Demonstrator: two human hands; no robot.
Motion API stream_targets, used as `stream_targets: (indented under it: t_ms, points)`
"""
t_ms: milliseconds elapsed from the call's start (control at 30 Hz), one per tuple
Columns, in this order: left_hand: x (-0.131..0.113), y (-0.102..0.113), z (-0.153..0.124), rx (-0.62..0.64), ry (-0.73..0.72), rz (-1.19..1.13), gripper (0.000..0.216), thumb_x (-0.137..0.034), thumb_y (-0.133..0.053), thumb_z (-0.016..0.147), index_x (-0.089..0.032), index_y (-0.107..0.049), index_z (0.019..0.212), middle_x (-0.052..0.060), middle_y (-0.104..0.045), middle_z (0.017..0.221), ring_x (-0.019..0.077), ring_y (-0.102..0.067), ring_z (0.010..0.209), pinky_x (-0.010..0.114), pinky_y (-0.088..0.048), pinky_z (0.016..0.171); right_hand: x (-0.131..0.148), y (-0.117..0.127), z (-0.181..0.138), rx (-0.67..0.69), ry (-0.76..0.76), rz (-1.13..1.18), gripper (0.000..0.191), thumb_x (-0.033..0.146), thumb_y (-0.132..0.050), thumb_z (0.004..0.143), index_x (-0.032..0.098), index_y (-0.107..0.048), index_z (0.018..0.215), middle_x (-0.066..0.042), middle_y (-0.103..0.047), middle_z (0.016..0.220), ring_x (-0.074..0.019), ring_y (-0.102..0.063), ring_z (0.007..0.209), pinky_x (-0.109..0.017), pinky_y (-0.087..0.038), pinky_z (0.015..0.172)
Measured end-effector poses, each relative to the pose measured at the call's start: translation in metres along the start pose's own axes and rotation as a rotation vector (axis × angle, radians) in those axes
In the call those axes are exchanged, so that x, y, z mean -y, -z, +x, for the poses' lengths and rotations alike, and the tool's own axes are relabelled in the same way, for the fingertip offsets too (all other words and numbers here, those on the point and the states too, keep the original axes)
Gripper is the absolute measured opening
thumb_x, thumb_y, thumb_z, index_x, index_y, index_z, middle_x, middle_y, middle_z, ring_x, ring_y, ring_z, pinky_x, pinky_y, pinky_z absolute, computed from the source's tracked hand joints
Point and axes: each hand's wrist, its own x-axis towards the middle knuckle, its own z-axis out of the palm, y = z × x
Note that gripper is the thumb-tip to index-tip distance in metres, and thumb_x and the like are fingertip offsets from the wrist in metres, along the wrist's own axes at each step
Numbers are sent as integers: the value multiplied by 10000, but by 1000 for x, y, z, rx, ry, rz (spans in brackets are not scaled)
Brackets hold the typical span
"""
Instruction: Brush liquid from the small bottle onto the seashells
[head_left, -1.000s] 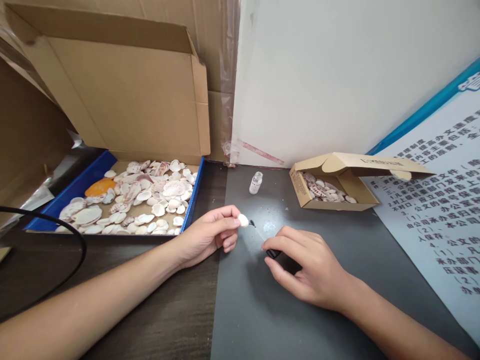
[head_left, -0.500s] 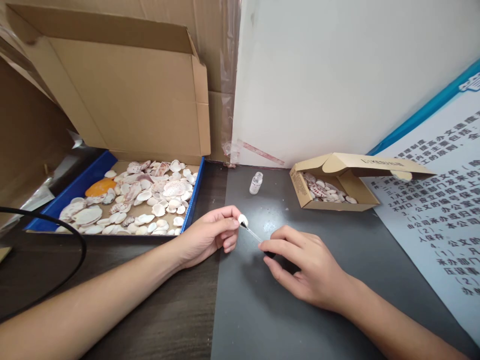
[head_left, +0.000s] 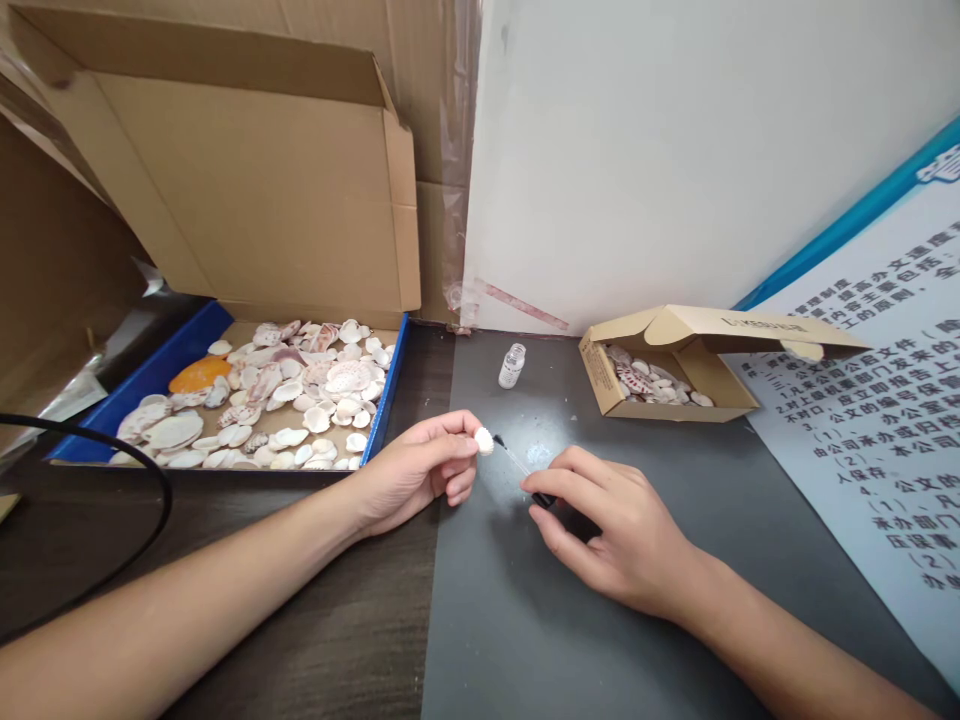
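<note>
Between the thumb and forefinger of my left hand (head_left: pixel 431 458) is a small white seashell (head_left: pixel 484 441), held above the grey mat. My right hand (head_left: pixel 611 525) pinches the black cap of a small brush (head_left: pixel 516 460) with a thin clear stem. Its dark bristle tip points toward the shell, a slight gap away from it. Behind both hands, a small clear glass bottle (head_left: pixel 512 367) with a white label stands uncapped on the mat.
At left, an open box (head_left: pixel 397 385) with blue sides holds many seashells and one orange shell. A smaller cardboard box (head_left: pixel 682 408) with shells stands at right, beside a printed sheet (head_left: pixel 892 420). A black cable (head_left: pixel 166 500) curves in at far left.
The brush tip has come off the shell and moved slightly right and up. The shell has turned a little in my left fingers, showing more of its white face.
</note>
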Motion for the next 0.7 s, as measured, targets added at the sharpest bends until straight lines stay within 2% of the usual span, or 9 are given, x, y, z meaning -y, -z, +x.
stream_targets:
  t_ms: [133, 333, 500, 600, 700]
  points:
    - [0, 0, 0, 7, 6, 27, 169, -280, -690, 856, -175, -563, 817, -73, -422, 531, 68, -360, 488, 194, -354, 502, 1, 1, 1, -49, 26, 2, 146, 145, -537, 932, 184, -642, 1027, -27, -642, 839, -123, -597, 616, -250, -467, 576]
    - [0, 0, 0, 1, 5, 49, 182, -297, -696, 855, -177, -565, 816, -72, -413, 545, 69, -349, 496, 197, -341, 506, 1, 1, 1, 10, -15, 20, 121, 165, -542, 924, 182, -639, 995, -14, -637, 788, -122, -579, 575, -258, -461, 567]
    - [1, 1, 0, 17, 6, 51, 167, -295, -695, 858, -177, -578, 843, -69, -420, 553, 69, -355, 502, 198, -341, 508, 0, 0, 0, -12, 20, 38, 175, 137, -544, 930, 189, -637, 1070, -39, -666, 883, -126, -616, 647, -252, -480, 598]
    - [1, 2, 0, 23, -1, 36, 158, -291, -685, 865, -172, -583, 844, -70, -416, 551, 68, -357, 497, 198, -342, 507, 0, 0, 0, 3, 1, 43, 132, 147, -558, 915, 181, -640, 1013, -22, -648, 816, -124, -587, 596, -257, -467, 574]
    - [1, 3, 0, 32, -10, 19, 169, -296, -696, 853, -165, -589, 843, -65, -430, 563, 67, -371, 500, 201, -346, 506, 0, 1, 0, -42, 27, 46, 132, 144, -550, 915, 184, -638, 1005, -22, -641, 804, -125, -592, 611, -249, -470, 576]
